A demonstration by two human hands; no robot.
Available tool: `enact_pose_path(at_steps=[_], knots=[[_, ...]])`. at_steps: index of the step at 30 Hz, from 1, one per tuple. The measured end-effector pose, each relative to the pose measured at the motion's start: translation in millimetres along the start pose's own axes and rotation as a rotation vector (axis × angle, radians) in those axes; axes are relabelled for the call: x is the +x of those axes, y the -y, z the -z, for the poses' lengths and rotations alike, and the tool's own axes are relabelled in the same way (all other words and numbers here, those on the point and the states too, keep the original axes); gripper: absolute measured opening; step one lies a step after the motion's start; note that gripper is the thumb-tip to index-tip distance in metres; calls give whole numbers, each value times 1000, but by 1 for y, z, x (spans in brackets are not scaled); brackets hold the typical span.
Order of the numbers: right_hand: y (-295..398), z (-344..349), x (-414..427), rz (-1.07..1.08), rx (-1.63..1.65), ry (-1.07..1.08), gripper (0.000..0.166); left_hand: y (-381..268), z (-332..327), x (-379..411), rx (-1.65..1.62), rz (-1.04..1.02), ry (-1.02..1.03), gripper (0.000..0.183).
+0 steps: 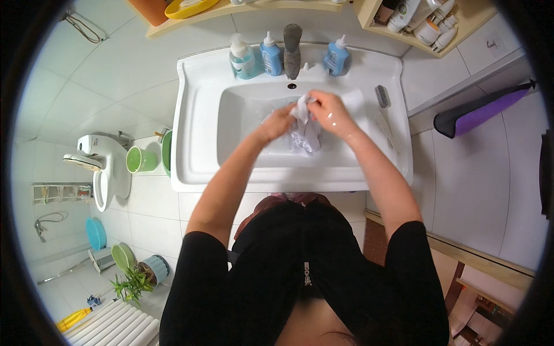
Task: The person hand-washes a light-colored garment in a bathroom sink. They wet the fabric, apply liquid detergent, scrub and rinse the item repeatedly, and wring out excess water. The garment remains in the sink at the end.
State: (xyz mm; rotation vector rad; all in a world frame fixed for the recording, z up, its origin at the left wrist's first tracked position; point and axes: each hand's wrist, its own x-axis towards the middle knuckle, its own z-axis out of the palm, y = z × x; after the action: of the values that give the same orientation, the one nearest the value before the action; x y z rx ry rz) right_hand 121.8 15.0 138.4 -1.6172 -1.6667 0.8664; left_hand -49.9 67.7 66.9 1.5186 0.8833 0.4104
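Over the basin of a white washbasin point(207, 173), both my hands grip a wet white cloth point(306, 134). My left hand point(279, 123) holds it from the left side, fingers partly hidden in its folds. With bent fingers, my right hand point(326, 110) pinches the upper part of the cloth; drops or suds shine on its back. The cloth's lower end hangs or lies in the basin, where some water and suds show. Behind my hands stands a grey faucet point(292, 52). More white material point(352, 100) shows at the basin's right side, its kind unclear.
Along the back rim stand a pump bottle point(243, 60) and two blue squeeze bottles point(271, 58), point(336, 58). A grey-bristled brush point(382, 96) lies on the right rim, its pale handle point(386, 132) towards me. Overhead at right, a wooden shelf point(402, 36) holds toiletries.
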Motion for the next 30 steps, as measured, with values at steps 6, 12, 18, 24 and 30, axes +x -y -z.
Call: enact_pose_path(at_steps=[6, 12, 18, 24, 30], knots=[[-26, -6, 9, 76, 756, 72, 31, 1, 11, -7, -563, 171, -94, 39], [-108, -47, 15, -131, 617, 46, 41, -149, 28, -37, -822, -235, -86, 39], [-91, -74, 17, -368, 1020, 298, 57, -178, 68, -43, -970, -407, -213, 36], [-97, -55, 4, -573, 1254, 597, 63, -75, 109, -34, -847, -112, -495, 36], [-148, -54, 53, -421, 526, 104, 68, 40, 101, -32, -704, 323, -639, 36]])
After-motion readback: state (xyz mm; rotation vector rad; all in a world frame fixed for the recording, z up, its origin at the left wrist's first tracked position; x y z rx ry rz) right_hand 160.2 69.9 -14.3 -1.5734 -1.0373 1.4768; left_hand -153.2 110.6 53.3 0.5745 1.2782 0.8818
